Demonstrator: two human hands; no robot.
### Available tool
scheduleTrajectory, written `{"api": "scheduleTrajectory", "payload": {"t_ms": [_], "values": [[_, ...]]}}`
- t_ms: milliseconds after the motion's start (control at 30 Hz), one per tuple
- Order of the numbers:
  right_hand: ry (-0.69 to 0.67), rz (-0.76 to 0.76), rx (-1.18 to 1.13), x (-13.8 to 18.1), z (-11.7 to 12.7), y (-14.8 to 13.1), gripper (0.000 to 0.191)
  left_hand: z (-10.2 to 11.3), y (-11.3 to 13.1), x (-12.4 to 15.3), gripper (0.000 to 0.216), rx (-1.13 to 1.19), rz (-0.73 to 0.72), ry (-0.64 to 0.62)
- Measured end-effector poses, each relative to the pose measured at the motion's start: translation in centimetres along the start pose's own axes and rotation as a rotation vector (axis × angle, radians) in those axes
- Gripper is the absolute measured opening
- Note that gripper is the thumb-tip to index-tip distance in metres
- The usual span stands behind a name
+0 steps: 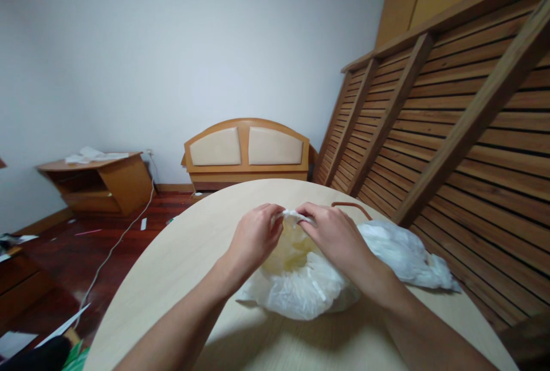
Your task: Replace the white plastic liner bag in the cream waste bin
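Note:
A white plastic bag sits on the round pale table in front of me, its mouth spread wide. Something yellowish shows inside, too blurred to name. My left hand pinches the bag's far rim from the left. Close beside it, my right hand grips the same rim from the right. A short strip of gathered plastic stretches between the two sets of fingers, raised above the table.
A second, filled white plastic bag lies to the right, near a thin brown curved rod. Wooden slatted panels lean along the right side. Behind the table stand a headboard and, leftward, a low cabinet.

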State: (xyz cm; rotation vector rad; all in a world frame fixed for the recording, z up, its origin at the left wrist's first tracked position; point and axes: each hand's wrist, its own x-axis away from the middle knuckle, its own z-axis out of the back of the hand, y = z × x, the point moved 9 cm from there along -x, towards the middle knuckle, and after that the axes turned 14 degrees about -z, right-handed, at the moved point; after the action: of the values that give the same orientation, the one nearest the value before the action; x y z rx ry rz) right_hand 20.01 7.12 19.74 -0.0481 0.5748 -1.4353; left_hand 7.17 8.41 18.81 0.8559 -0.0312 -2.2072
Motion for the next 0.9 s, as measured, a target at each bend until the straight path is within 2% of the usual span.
{"api": "scheduleTrajectory", "payload": {"t_ms": [200, 333, 467, 533, 633, 700, 767, 900], "values": [[-0.021, -0.013, 0.06, 0.3, 0.2, -0.2, 0.017, -0.2, 0.3, 0.7, 0.036, -0.042, 0.041, -0.169], [-0.022, 0.045, 0.003, 0.6, 0.4, -0.9, 0.017, 0.5, 1.2, 0.7, 0.045, -0.049, -0.029, -0.124], [-0.058, 0.104, -0.037, 0.7, -0.1, -1.2, 0.013, 0.6, 1.3, 0.3, 0.015, -0.099, -0.045, -0.089], [-0.032, 0.129, -0.055, 0.7, 0.1, -1.3, 0.012, 0.4, 0.6, 0.2, 0.013, -0.127, -0.004, -0.11], [0.098, 0.163, -0.069, 0.9, 1.4, -1.5, 0.018, 0.5, -0.3, 0.2, 0.014, -0.156, 0.033, -0.096], [0.135, 0.167, -0.066, 1.3, 1.7, -1.7, 0.011, 0.5, -0.8, 0.1, 0.014, -0.165, 0.038, -0.075], [0.091, 0.151, -0.032, 1.7, 1.2, -2.0, 0.007, 0.5, -1.2, 0.1, 0.014, -0.172, 0.044, -0.06], [-0.076, 0.079, 0.113, 2.7, -1.5, -2.4, 0.024, 0.5, -1.2, 0.1, 0.014, -0.223, 0.055, -0.027]]}}
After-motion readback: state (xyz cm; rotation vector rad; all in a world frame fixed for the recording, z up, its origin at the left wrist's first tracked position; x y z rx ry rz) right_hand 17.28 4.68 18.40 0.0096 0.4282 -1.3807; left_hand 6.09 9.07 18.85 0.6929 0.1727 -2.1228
